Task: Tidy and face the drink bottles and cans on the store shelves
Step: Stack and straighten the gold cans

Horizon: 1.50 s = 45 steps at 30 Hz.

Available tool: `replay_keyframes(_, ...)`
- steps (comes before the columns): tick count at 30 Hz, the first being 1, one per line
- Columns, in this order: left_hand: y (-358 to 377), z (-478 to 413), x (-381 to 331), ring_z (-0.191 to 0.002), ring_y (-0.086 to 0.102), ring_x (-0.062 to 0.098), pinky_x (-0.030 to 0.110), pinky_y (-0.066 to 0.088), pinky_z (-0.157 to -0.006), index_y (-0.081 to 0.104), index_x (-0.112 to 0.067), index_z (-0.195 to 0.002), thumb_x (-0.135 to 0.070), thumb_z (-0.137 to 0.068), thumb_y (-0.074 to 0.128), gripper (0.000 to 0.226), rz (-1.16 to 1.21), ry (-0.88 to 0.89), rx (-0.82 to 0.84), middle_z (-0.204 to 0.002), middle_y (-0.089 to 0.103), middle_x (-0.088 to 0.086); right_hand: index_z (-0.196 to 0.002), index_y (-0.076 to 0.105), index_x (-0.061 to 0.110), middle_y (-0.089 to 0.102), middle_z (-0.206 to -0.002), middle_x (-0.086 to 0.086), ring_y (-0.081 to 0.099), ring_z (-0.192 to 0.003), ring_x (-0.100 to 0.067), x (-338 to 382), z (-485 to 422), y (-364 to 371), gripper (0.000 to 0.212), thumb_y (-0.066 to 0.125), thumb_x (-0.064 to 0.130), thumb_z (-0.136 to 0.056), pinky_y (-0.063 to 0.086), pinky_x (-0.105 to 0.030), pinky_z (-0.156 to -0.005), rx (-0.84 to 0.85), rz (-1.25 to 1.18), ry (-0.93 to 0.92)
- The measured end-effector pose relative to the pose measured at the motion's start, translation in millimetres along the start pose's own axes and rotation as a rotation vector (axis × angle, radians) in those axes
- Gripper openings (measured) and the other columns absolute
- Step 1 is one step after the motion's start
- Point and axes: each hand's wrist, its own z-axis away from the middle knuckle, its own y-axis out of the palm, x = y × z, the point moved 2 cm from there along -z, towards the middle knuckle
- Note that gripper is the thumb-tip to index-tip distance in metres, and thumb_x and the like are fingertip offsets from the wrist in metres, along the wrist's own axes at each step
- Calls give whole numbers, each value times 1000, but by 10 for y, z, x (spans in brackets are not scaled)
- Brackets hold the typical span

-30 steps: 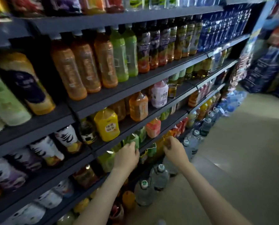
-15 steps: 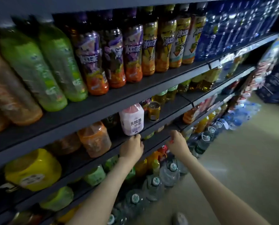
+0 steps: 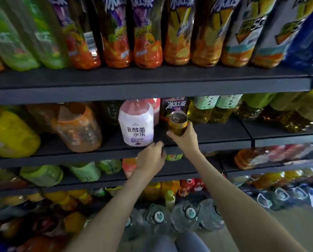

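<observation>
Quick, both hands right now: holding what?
Left hand: fingers curled at the shelf edge; a grip cannot be told.
Right hand: holds the gold can.
</observation>
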Motion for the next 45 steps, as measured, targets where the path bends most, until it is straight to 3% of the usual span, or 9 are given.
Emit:
replay_keyframes(7,-542,144,46,-84,65,13,13,48,-65,61,-9,-112,-25,-96,54,24,885,-381,16,-97,66,3,-137,41,13,52,-130,-8,49,-120,-23,269,280,-213,76,81,25,-74,42,-28,-94,155,139,-285)
replay_keyframes(9,-777,239,60,-73,69,23,27,56,-58,58,-4,-117,-37,-92,57,41,1354,-627,178,-92,68,16,-136,43,11,52,-131,-8,46,-124,-22,486,457,-278,75,82,17,-73,41,-30,-98,218,146,-459)
replay_keyframes(13,-1270,498,206,-92,68,31,46,58,-78,55,-10,-121,-45,-70,68,64,1536,-661,403,-104,68,20,-136,40,14,49,-137,-10,40,-132,-19,958,769,-163,80,82,7,-69,37,-34,-109,363,207,-832)
replay_keyframes(20,-1985,1159,973,-92,69,25,40,60,-72,56,-5,-117,-30,-74,64,51,1562,-551,234,-102,71,14,-149,21,25,11,-156,12,2,-145,2,1886,1350,432,96,64,-15,-74,9,-14,-116,599,159,-815)
replay_keyframes(24,-2508,1682,1661,-82,72,19,31,58,-62,56,-8,-116,-16,-80,59,37,1566,-445,87,-94,73,8,-142,39,25,52,-135,6,51,-125,-8,2487,1851,981,59,51,-1,-90,46,-42,-103,538,-298,-306)
replay_keyframes(27,-3018,2108,2233,-88,70,18,31,57,-70,50,-13,-127,-17,-71,67,59,1463,-362,-34,-104,70,6,-114,62,26,66,-116,-1,63,-110,-22,3170,2360,1465,26,64,33,-88,58,-44,-81,706,-488,-71)
replay_keyframes(33,-4002,2710,3232,-103,66,18,34,53,-85,50,-23,-132,-8,-79,75,60,1171,-271,-308,-110,69,-1,-105,63,30,72,-105,5,68,-96,-13,4432,2981,2524,63,77,66,-55,54,-42,-90,766,-309,-268)
replay_keyframes(40,-5154,2974,3971,-106,64,9,26,53,-80,48,-45,-125,-28,-67,79,67,1007,-107,-431,-115,68,-9,-95,66,33,73,-91,14,68,-87,-3,5619,3167,3209,27,80,35,-72,54,-28,-80,750,-391,-462)
replay_keyframes(45,-5820,2834,4501,-98,57,-15,9,48,-76,42,-56,-110,-19,-75,78,62,828,-25,-528,-107,56,-27,-101,66,33,72,-96,16,67,-92,-2,6297,3105,3675,35,79,38,-69,54,-31,-84,673,-467,-618)
